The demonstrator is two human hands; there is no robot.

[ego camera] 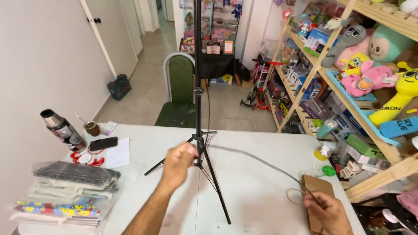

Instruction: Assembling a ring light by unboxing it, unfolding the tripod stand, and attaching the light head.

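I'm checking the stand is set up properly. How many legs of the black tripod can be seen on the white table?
2: one black tripod leg slants left, behind the left hand; another black tripod leg runs toward the table's near edge. A third may be hidden behind the pole.

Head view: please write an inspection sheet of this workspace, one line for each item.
Surface: white table, mostly bare in the middle.
Job's things: brown paper bag with twine handle; long thin dark strand stretched between both hands.
Clutter: thermos, cup with straw, phone, stack of bagged packets.
Grippers: left hand closed on the strand; right hand resting on the bag.
Cables: one hanging along the black tripod.
Surroundings: green chair, wooden shelves of plush toys.
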